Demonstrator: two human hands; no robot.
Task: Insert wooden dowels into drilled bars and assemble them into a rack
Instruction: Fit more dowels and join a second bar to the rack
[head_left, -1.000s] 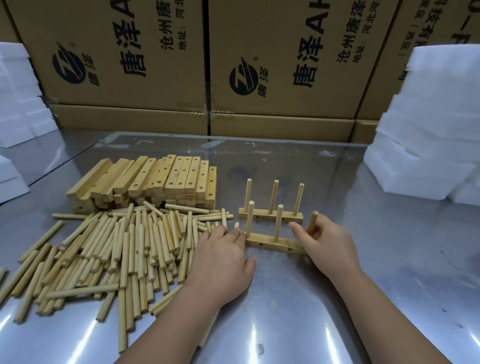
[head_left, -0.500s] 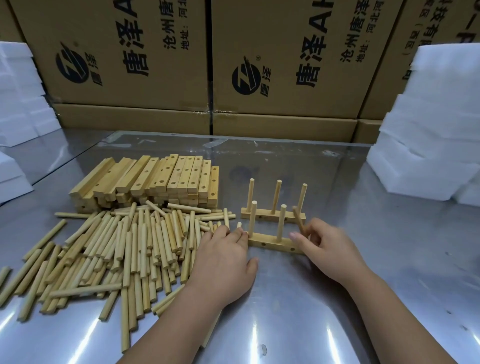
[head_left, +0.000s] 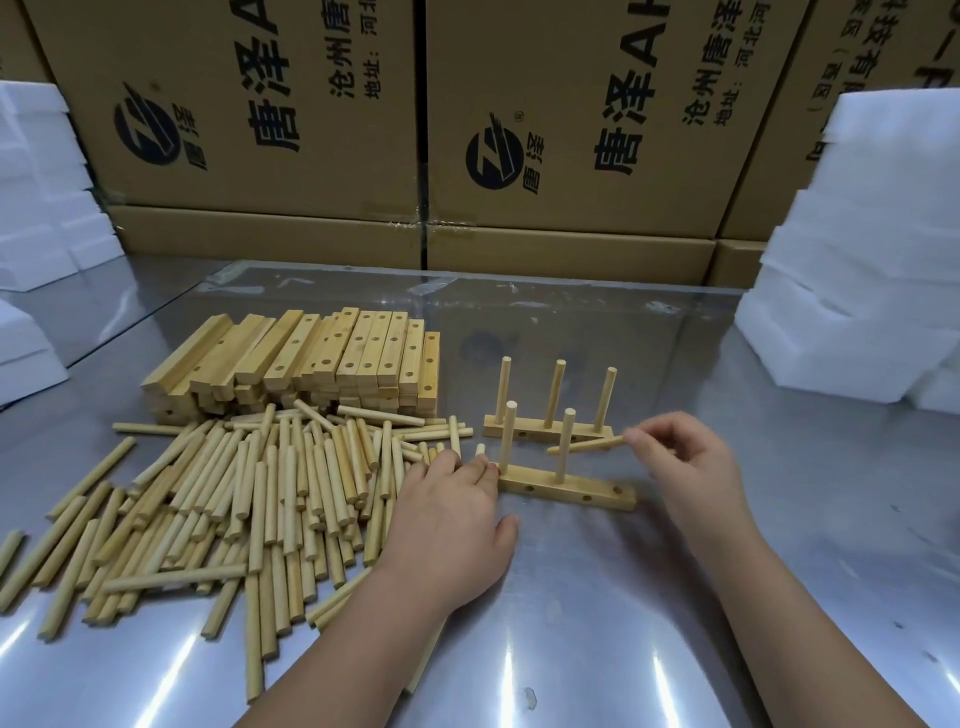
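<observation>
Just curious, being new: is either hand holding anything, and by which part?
The right hand pinches a dowel by one end; the left hand seems empty.

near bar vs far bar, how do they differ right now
The far bar holds three upright dowels; the near bar holds two, its right hole empty. The left hand touches the near bar's left end, not the far bar. Both lie flat on the table, with side holes.
</observation>
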